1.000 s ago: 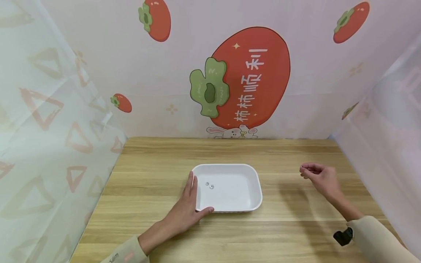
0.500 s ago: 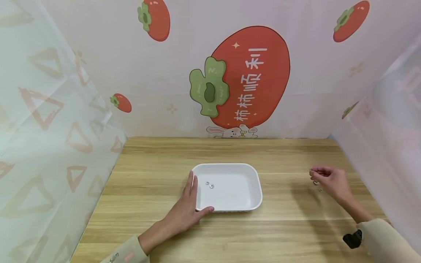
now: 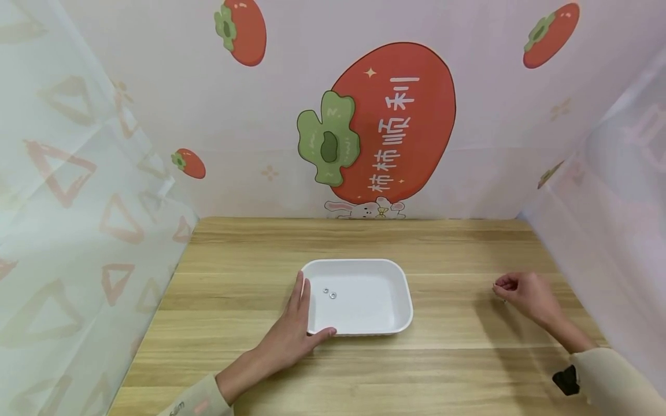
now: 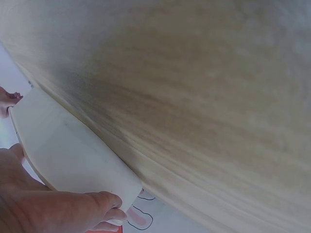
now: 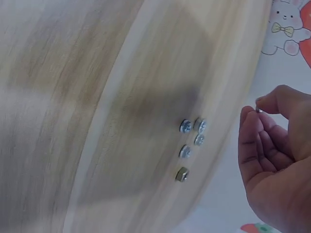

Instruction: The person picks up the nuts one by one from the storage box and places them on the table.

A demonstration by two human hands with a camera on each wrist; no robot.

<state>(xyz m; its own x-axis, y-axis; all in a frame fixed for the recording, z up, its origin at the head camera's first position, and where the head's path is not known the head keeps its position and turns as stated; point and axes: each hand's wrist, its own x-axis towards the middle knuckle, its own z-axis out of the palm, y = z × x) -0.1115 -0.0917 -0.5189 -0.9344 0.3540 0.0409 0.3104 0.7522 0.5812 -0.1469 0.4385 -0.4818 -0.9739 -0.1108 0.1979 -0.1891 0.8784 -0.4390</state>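
My left hand (image 3: 291,329) rests at the left end of a white plastic tray (image 3: 385,297), its straight fingers along the side and the thumb at the front rim. Inside the tray lie two small shiny metal nuts (image 3: 333,295). Over the right part of the table, my right hand (image 3: 528,294) pinches a small metal nut (image 5: 257,109) between thumb and forefinger; only its edge shows. Several loose nuts (image 5: 185,126) lie on the wood beside that hand in the right wrist view, one of them yellowish (image 5: 182,174). From the head, the right hand mostly hides them.
The wooden table (image 3: 416,375) ends at a back wall sheet (image 3: 234,115) printed with persimmons and a rabbit. Pale sheets hang along the left (image 3: 78,231) and right (image 3: 614,219) sides. The right forearm wears a black band (image 3: 566,380).
My right hand has moved right and a little nearer, to where the loose nuts lie, covering those seen under it half a second ago. The left hand and the tray stay in place.
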